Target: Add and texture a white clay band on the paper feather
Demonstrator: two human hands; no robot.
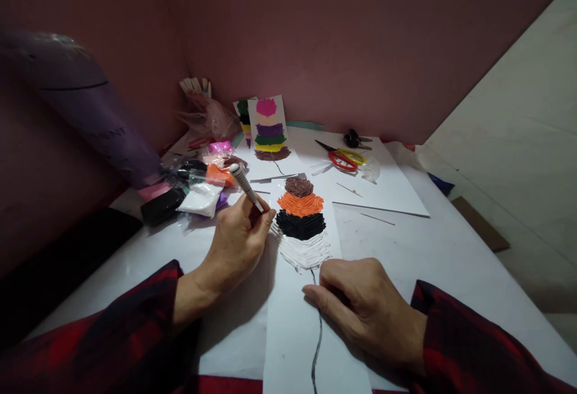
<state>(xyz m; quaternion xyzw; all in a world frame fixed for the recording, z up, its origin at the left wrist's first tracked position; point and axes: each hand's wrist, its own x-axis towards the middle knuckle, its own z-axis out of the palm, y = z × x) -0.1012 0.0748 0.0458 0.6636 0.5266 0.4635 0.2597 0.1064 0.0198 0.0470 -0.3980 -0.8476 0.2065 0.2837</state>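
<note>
My left hand (241, 235) is closed in a writing grip around a pen-shaped tool (246, 185) with a pale, dark-patterned barrel. Its tip is hidden by my fingers, at the left edge of a layered clay picture. That picture lies on a long white paper strip (293, 334): a brown clay band (299, 187) on top, then an orange band (301, 203), a black band (300, 224) and a white band (304, 251), all with ridged texture. A drawn dark line runs down below. My right hand (367, 307) rests on the strip, fingers curled and thumb stretched out, with nothing seen in it.
Bagged clay packets (201, 199) are heaped at the left, before a purple cylinder (103, 112). Finished striped cards (270, 133) lean at the back. Scissors (345, 158), keys (356, 139) and thin sticks (377, 218) lie on the right. A pink wall (315, 39) closes off the back.
</note>
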